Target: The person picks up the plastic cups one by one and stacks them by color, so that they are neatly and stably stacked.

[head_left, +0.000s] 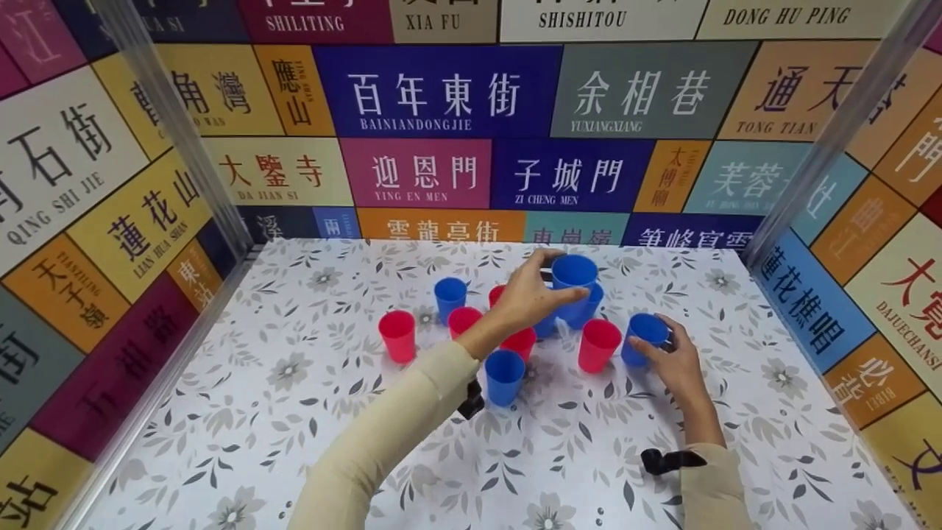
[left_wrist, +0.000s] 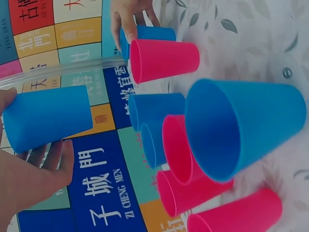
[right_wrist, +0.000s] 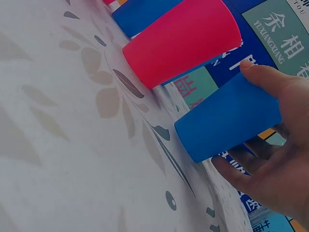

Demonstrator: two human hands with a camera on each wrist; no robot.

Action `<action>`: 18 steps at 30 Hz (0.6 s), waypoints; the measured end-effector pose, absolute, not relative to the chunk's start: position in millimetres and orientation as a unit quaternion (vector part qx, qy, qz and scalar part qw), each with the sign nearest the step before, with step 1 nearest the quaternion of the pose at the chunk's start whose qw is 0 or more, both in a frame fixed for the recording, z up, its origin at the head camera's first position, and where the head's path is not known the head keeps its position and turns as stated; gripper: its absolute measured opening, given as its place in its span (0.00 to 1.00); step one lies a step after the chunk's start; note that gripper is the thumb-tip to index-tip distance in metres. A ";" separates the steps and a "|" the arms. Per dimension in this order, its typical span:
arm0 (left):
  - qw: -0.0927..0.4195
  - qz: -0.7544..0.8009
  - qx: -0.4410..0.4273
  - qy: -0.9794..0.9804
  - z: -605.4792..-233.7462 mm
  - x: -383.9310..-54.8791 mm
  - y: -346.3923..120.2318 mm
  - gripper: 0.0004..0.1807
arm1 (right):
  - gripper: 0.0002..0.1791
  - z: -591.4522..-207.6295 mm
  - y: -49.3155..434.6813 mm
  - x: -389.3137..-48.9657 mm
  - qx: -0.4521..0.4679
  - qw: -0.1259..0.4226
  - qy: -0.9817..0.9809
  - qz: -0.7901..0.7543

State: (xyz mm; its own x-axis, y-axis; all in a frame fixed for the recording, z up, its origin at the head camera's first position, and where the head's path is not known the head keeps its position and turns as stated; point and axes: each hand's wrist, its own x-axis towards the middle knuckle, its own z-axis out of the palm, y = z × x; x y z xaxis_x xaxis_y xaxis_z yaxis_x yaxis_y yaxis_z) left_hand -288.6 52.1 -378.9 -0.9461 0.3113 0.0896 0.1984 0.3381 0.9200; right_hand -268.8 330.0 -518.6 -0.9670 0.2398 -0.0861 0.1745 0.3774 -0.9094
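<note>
My left hand [head_left: 528,294] grips a blue cup [head_left: 575,272] between thumb and fingers. The left wrist view shows that cup held clear of the tabletop, over the group. Behind and below it stand a blue cup [head_left: 586,313] and another blue cup [head_left: 545,327], both partly hidden. At the right end, my right hand [head_left: 678,362] holds a blue cup [head_left: 642,340] round its side; its base is at or just above the tabletop, I cannot tell which. A red cup [head_left: 599,347] stands upright just left of it.
Left of centre stand a blue cup [head_left: 450,298], a red cup [head_left: 398,337], and several red cups partly behind my left arm. A blue cup [head_left: 505,379] stands nearest me. Flower-patterned cloth [head_left: 574,471] covers the table; sign-printed walls [head_left: 434,88] enclose it.
</note>
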 end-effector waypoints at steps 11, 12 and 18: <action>0.048 0.584 0.147 0.797 -385.0 -302.4 89.7 0.38 | 0.56 -516.8 332.9 -266.1 -0.112 0.012 -0.829 0.547; 0.046 0.585 0.145 0.797 -386.2 -303.7 92.7 0.38 | 0.55 -517.3 333.2 -265.9 -0.110 0.014 -0.828 0.550; 0.034 0.589 0.127 0.797 -392.8 -310.5 110.8 0.38 | 0.53 -517.7 331.1 -266.4 -0.105 0.022 -0.829 0.548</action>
State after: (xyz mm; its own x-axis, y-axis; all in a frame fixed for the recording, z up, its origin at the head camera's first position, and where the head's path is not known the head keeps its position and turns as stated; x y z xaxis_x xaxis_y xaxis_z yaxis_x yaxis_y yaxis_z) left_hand -310.5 110.8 -392.8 -0.9656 0.2418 0.0960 0.1628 0.2737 0.9479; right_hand -266.4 331.1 -517.7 -0.9769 0.1986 -0.0794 0.1509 0.3769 -0.9139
